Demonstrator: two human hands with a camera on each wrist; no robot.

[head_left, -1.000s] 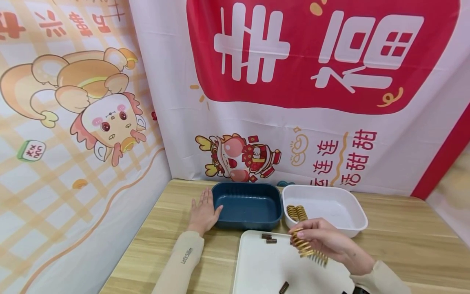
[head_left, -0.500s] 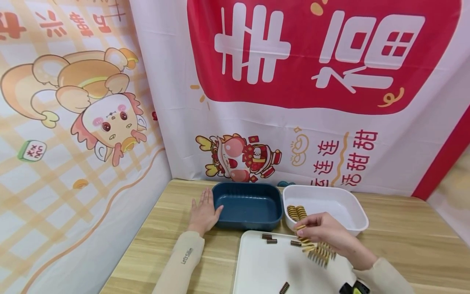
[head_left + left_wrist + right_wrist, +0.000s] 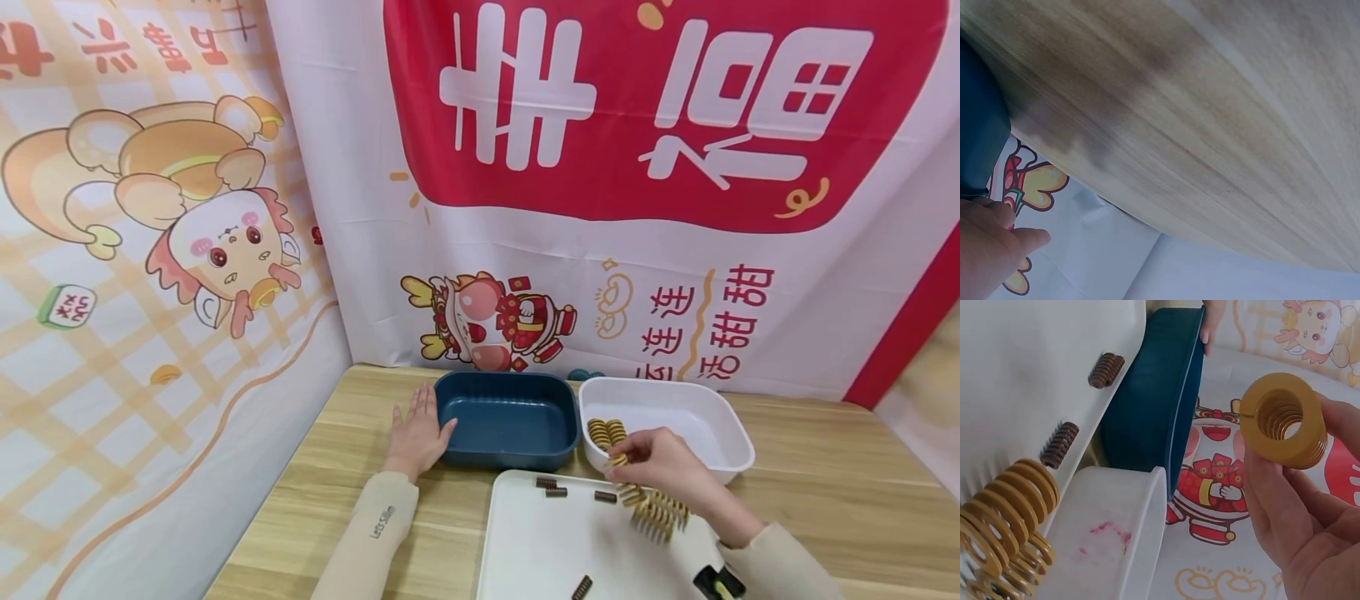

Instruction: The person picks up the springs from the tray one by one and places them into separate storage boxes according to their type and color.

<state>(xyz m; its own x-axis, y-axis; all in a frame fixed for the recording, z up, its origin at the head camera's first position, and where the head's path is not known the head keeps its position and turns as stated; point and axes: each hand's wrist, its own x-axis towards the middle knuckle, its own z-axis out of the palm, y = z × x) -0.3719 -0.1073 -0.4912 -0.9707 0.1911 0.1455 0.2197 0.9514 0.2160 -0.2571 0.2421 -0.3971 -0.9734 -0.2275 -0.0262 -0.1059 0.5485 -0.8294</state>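
My right hand pinches a yellow coil spring between thumb and fingers, near the front wall of the white bin. The right wrist view looks into the spring's ring-shaped end. Two similar yellow springs lie in that bin's left end. Below the hand, more yellow springs lie grouped on the white tray, partly overlapped by the wrist. My left hand rests with straight fingers against the left side of the dark blue bin; the left wrist view catches only part of it.
Several small brown springs are scattered on the tray, one close to the front of the view. Both bins stand side by side at the back of the wooden table, before a printed cloth.
My right hand has lifted the pinched yellow spring away from the others on the tray, up toward the white bin. A brown spring beneath it shows now. My left hand stays put.
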